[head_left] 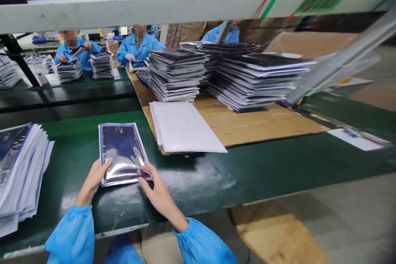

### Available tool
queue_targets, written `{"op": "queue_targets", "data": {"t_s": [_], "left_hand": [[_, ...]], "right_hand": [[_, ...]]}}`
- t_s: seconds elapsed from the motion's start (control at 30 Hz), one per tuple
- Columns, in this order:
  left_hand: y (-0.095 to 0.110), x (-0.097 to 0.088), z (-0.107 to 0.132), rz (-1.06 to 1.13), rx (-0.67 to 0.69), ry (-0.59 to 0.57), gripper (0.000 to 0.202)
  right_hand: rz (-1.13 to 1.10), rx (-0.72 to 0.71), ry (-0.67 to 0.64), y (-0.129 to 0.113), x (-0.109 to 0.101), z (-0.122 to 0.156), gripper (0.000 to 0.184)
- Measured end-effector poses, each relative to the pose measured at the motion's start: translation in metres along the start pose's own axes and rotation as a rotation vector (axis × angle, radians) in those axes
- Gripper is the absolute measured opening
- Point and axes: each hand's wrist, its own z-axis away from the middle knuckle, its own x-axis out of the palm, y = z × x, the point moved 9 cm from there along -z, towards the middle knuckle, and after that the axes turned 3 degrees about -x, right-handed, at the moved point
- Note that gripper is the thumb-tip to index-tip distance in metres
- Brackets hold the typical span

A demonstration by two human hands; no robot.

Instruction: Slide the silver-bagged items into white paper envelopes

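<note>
The glossy packet (122, 148) lay over the green counter (201, 181), between and ahead of the fingers, its long axis pointing away. The left hand (95, 175) pinched its left edge, thumb uppermost; the right hand (159, 198) touched its near right corner, grip indeterminable. Neither was nearer.

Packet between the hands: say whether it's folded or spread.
Spread: the packet shows one broad rectangular face, without any visible fold.

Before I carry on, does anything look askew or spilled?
Nothing looks spilled. The stack at far left is untidy, its edges splayed instead of squared, and one corner of the white sheets juts past the cardboard.
</note>
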Motion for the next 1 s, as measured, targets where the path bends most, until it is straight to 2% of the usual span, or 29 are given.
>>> {"op": "queue_targets", "data": {"t_s": [0.1,0.17,0.23,0.33,0.4,0.5,0.57,0.63,0.7,0.77,0.83,0.87,0.93,1.0], "left_hand": [[0.012,-0.003,0.014,0.046,0.029,-0.018,0.047],[0.019,-0.012,0.031,0.073,0.038,-0.013,0.044],[0.024,-0.024,0.051,0.083,0.024,0.01,0.037],[0.032,-0.046,0.078,0.023,0.066,0.103,0.031],[0.032,-0.056,0.093,0.002,0.077,0.143,0.036],[0.011,-0.063,0.106,0.202,-0.116,0.136,0.048],[-0.002,-0.057,0.112,0.407,-0.262,0.092,0.049],[-0.005,-0.05,0.114,0.531,-0.339,0.084,0.036],[-0.004,-0.047,0.113,0.553,-0.355,0.126,0.02],[0.003,-0.048,0.108,0.511,-0.274,0.158,0.022],[0.017,-0.053,0.101,0.408,-0.128,0.169,0.038],[0.026,-0.059,0.1,0.322,-0.047,0.21,0.044],[0.047,-0.079,0.102,0.043,0.115,0.37,0.049],[0.08,-0.092,0.113,-0.323,0.322,0.558,0.043]], "right_hand": [[0.003,0.002,0.112,-0.008,-0.019,-0.007,0.043],[-0.076,0.039,0.183,-0.011,-0.027,-0.013,0.048],[-0.219,0.083,0.118,-0.015,-0.017,-0.016,0.049],[-0.383,0.079,-0.053,-0.033,0.011,-0.009,0.034],[-0.431,0.071,-0.056,-0.041,0.021,0.002,0.028],[-0.506,0.073,-0.01,-0.046,0.029,0.016,0.029],[-0.513,0.058,0.025,-0.048,0.03,0.022,0.028],[-0.448,0.04,0.094,-0.05,0.023,0.027,0.025],[-0.345,0.013,0.179,-0.055,0.01,0.033,0.024],[-0.285,0.004,0.248,-0.059,-0.003,0.042,0.025],[-0.322,0.047,0.273,-0.057,-0.012,0.053,0.03],[-0.366,0.08,0.267,-0.054,-0.015,0.059,0.033],[-0.444,0.136,0.26,-0.048,-0.024,0.07,0.038],[-0.475,0.185,0.289,-0.041,-0.036,0.084,0.041]]}}
